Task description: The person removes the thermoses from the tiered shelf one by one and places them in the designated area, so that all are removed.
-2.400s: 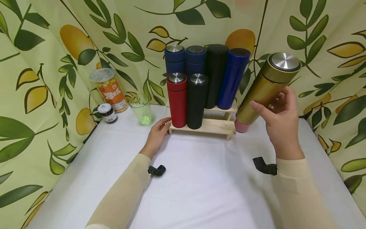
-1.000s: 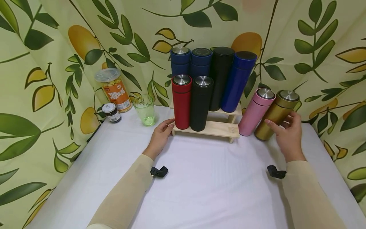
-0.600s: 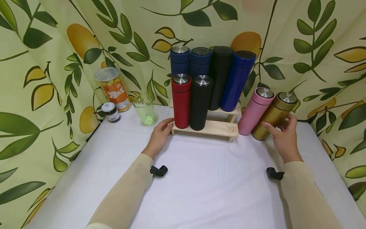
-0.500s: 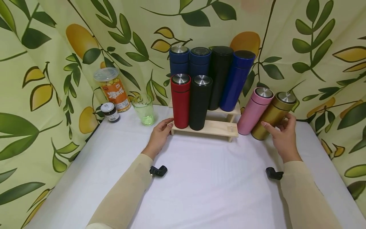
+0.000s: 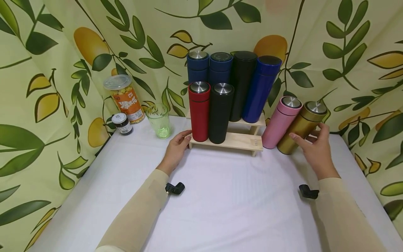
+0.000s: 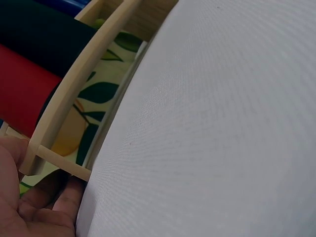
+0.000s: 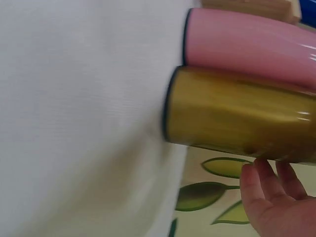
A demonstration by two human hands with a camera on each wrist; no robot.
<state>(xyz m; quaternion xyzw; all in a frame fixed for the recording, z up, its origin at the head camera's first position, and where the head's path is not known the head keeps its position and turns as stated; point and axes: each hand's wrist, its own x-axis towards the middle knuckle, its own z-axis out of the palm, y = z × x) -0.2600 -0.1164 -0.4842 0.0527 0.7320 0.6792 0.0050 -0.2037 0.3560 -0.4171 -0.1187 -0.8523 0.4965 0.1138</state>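
Observation:
At the left end of the two-tier wooden rack (image 5: 239, 140), my left hand (image 5: 175, 148) grips the lower step. In the left wrist view its thumb lies by the step's end and its fingers (image 6: 66, 202) curl near the leg. My right hand (image 5: 316, 150) is beside a gold thermos (image 5: 300, 129), fingers spread and loosened. Its fingertips (image 7: 264, 173) are at the thermos's side in the right wrist view; whether they touch is unclear. The gold thermos stands on the table against a pink thermos (image 5: 281, 122), right of the rack.
A red thermos (image 5: 199, 115) and a black thermos (image 5: 221, 117) stand on the lower step, with several blue and black ones (image 5: 259, 92) behind. Left of the rack are a green glass (image 5: 159, 122), a small dark jar (image 5: 122, 125) and a popcorn tub (image 5: 126, 101).
My right hand has lowered the gold thermos from the air onto the table beside the pink one, then loosened and shifted slightly right. My left hand stays on the rack.

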